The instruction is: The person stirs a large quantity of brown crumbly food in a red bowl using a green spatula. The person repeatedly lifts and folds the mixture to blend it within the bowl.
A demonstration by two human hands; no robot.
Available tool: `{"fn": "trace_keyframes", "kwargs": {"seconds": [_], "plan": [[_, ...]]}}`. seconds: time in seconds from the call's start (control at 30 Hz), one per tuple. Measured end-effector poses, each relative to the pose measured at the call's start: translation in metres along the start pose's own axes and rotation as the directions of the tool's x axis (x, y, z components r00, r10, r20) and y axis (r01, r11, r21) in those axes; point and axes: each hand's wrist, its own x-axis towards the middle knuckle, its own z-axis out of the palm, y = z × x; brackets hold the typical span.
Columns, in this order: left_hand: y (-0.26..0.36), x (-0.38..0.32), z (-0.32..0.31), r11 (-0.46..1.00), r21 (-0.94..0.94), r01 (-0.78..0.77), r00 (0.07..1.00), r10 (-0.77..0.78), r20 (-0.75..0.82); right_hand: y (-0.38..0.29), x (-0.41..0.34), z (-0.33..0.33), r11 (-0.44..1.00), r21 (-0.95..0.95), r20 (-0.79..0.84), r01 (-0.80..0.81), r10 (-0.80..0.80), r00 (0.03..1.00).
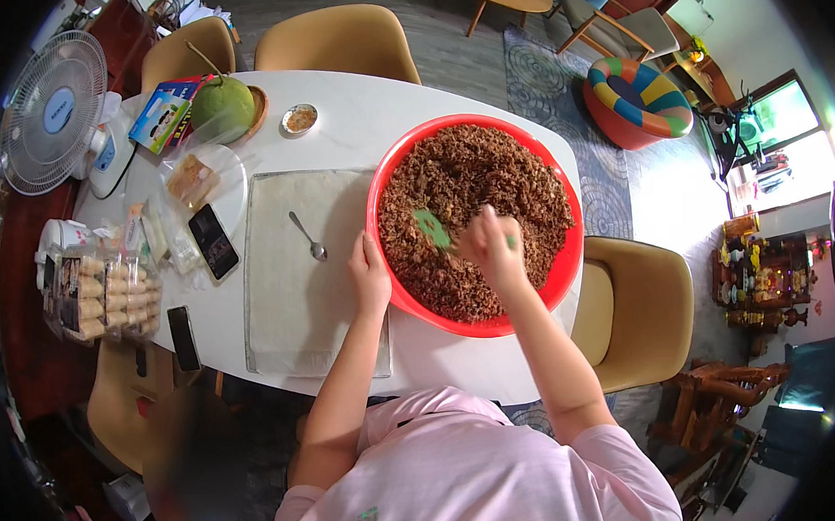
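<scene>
A large red plastic basin stands on the table, filled with a brown, crumbly food. My left hand grips the basin's near-left rim. Over the food, my right hand is closed and blurred by motion. A green utensil, apparently plastic, lies against the food on the left of this hand; a bit of green also shows at the fingers, so its handle seems to run through my grip. Left of the basin, a metal spoon rests on a flat tray lined with pale sheet.
The white table also bears a small bowl, a green pomelo, two phones, packed rolls and an electric fan. Chairs surround it. A blurred person is at lower left.
</scene>
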Motion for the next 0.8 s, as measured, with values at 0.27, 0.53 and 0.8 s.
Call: {"fn": "trace_keyframes", "kwargs": {"seconds": [0.27,0.53,0.8], "plan": [[0.005,0.000,0.005,1.000,-0.017,-0.021,1.000,0.021,0.014,-0.116,-0.017,-0.072,0.964,0.216,-0.215,0.153,-0.106,0.971],[0.005,-0.001,0.007,1.000,0.013,0.015,1.000,-0.015,-0.019,-0.039,-0.055,-0.089,0.995,-0.075,-0.548,0.070,-0.100,0.831],[0.004,0.000,0.002,0.998,-0.026,0.058,0.998,-0.058,0.006,-0.034,-0.048,-0.086,0.953,-0.255,-0.316,-0.165,0.079,0.945]]}}
